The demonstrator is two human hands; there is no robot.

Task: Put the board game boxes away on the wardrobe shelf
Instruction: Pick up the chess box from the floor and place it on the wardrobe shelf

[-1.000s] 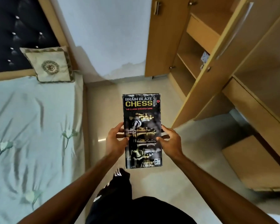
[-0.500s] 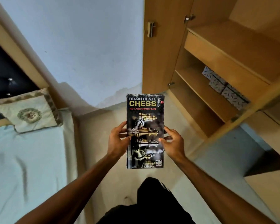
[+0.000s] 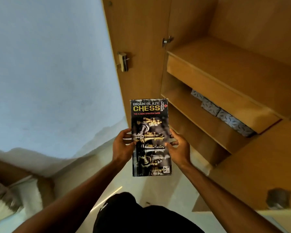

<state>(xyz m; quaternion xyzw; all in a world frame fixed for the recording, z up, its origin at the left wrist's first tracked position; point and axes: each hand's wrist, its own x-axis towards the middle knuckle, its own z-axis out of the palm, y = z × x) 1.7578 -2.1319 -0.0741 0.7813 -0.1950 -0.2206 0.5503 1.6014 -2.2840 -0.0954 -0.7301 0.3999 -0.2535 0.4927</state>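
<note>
- The chess box, a tall dark carton printed "Brain Blaze Chess", is held out in front of the body above the floor, lid face up and title end pointing away; it has not yet reached the wardrobe.
- The left hand grips the box's left long edge, thumb over the lid and fingers curled underneath; the right hand does the same on the right edge. Both hands are closed on the box around its middle.
- Gripping the two long sides likely keeps the box level, so the loose pieces inside do not slide, and leaves the far short end free to go in first.
- The wardrobe stands open to the right, its door swung out beside the wall.
- The upper shelf looks bare and deep, probably the easiest landing spot.
- The shelf below already carries a row of patterned grey boxes pushed to the back, with bare wood in front of them.
- At the lower left, a blurred corner of the bed shows.
</note>
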